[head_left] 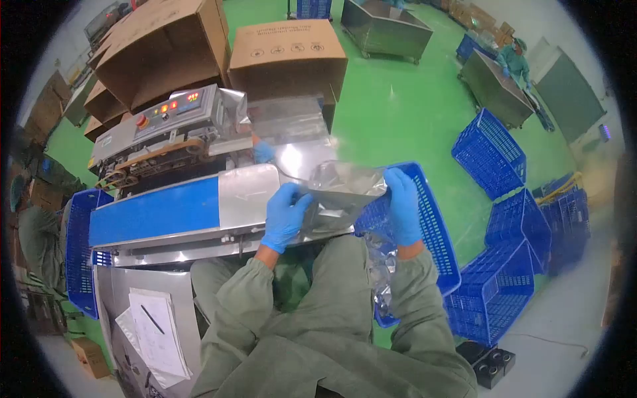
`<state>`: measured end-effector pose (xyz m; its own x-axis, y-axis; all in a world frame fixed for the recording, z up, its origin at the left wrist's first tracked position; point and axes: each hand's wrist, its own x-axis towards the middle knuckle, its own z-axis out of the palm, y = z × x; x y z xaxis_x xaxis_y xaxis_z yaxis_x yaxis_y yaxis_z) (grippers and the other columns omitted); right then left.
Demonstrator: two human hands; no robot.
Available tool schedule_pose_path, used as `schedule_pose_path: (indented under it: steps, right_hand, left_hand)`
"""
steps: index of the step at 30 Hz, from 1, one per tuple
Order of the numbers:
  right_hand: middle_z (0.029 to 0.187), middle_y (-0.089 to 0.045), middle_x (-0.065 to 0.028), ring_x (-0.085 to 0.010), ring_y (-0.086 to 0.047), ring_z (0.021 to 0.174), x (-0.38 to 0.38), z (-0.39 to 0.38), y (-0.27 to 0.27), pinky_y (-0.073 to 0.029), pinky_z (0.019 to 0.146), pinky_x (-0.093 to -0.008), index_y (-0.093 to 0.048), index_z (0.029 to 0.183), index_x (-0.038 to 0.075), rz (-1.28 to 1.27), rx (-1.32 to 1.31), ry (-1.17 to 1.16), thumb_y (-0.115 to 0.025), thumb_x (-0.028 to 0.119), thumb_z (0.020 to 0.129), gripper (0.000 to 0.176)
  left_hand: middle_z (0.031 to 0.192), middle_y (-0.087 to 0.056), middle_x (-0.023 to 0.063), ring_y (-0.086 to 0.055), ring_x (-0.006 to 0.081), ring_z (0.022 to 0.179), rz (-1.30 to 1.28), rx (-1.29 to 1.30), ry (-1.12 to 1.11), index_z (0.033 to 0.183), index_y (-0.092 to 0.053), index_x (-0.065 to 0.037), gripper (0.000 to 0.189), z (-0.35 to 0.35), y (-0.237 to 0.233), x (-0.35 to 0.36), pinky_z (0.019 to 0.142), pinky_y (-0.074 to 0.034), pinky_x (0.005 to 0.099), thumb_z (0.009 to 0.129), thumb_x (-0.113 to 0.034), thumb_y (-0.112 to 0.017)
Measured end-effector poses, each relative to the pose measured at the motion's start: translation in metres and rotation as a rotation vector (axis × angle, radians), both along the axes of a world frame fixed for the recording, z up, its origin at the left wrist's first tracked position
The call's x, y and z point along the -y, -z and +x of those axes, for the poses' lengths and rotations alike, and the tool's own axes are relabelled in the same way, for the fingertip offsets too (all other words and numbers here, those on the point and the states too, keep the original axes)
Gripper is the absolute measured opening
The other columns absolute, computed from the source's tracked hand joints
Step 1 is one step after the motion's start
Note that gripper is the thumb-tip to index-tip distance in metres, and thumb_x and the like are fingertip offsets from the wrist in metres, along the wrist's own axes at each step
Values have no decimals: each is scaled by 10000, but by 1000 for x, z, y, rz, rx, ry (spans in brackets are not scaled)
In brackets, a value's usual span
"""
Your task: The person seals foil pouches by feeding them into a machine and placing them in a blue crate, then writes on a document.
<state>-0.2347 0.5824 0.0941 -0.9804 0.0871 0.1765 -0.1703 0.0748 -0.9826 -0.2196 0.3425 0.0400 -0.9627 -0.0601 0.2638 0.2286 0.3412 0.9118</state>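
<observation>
One held silver bag [340, 201], one blue conveyor belt [156, 211], one pen [152, 319], two steel tubs [386, 41] upper right

The green floor [398, 109] carries blue crates [501, 144] and metal bins [385, 41].

Silvery bag [332, 207], one, held at both sides.
We grip its left edge in our gloved left hand [285, 217] and its right edge in our gloved right hand [405, 209]; we also list a blue crate [439, 232] just beside, a machine [156, 126] with lit red digits, a blue belt [156, 211], another person's gloved hand [263, 153] near the machine, a cardboard box [288, 50] beyond, and papers [159, 345] under a pen [152, 319].
</observation>
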Motion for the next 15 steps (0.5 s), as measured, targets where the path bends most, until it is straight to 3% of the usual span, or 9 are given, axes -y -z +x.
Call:
schedule_pose_path:
  steps: [2, 3, 5, 7, 9, 10, 11, 13, 15]
  right_hand:
    - [981, -557, -47, -102, -492, 850, 0, -2, 24, -436, 761, -266, -553, 1087, -25, 35, -239, 17, -521, 85, 859, 256]
    - [981, -557, -47, -102, -492, 850, 1, 2, 24, -436, 761, -266, -553, 1087, -25, 39, -251, 11, -521, 85, 859, 256]
    - [1105, -550, -67, -127, -512, 927, 4, 7, 23, -461, 774, -301, -474, 1268, 16, 29, -31, -63, -556, 92, 852, 431]
    - [1084, -613, -95, -172, -573, 949, 3, 1, 51, -482, 772, -329, -555, 1219, 52, 116, -110, -102, -579, 83, 843, 377]
    - [1024, -663, -127, -210, -627, 933, 13, 13, 38, -490, 763, -346, -642, 1073, 28, 488, 64, 113, -589, 54, 827, 252]
    - [1024, -663, -127, -210, -627, 933, 16, 19, 36, -490, 763, -346, -642, 1073, 28, 492, 53, 90, -589, 54, 827, 252]
    - [958, -670, -139, -233, -642, 877, 19, 22, 34, -491, 742, -340, -658, 1016, 11, 521, -58, 145, -593, 52, 822, 208]
    - [874, -670, -156, -254, -651, 798, 27, 25, 19, -486, 696, -334, -667, 962, -13, 475, -261, 185, -587, 63, 825, 176]
    - [856, -664, -161, -252, -645, 776, 34, 30, -11, -480, 671, -333, -661, 965, -20, 398, -350, 150, -576, 76, 833, 183]
  left_hand:
    - [758, -585, 45, -528, 123, 687, 121, 64, -57, 826, -586, -18, 174, 1, 2, 8, 628, -454, 289, 790, -146, -698]
    - [758, -585, 45, -528, 123, 687, 126, 53, -62, 826, -586, -18, 174, 2, 1, 11, 628, -454, 289, 790, -146, -698]
    - [710, -533, 5, -476, 74, 673, 27, 103, 13, 818, -539, -17, 168, 0, -2, 17, 619, -439, 255, 802, -114, -675]
    - [711, -557, 36, -511, 106, 663, 69, 115, 84, 837, -575, -26, 181, -2, -5, 24, 618, -447, 278, 798, -156, -695]
    - [744, -589, 88, -564, 186, 661, -243, 136, 236, 863, -609, -46, 231, -2, -9, 32, 628, -463, 318, 782, -232, -718]
    - [793, -604, 125, -598, 269, 698, -295, 39, 302, 919, -644, -74, 248, -1, -10, 38, 644, -477, 362, 778, -268, -707]
    - [793, -604, 125, -598, 269, 698, -293, 37, 270, 919, -644, -74, 248, 2, -13, 45, 644, -477, 362, 778, -268, -707]
    - [804, -601, 125, -606, 288, 730, -688, -214, 235, 952, -654, -88, 209, 12, -30, 59, 662, -487, 374, 799, -228, -670]
    - [832, -621, 116, -614, 285, 757, -752, -76, 152, 960, -670, -97, 169, 23, -47, 68, 673, -494, 383, 826, -190, -626]
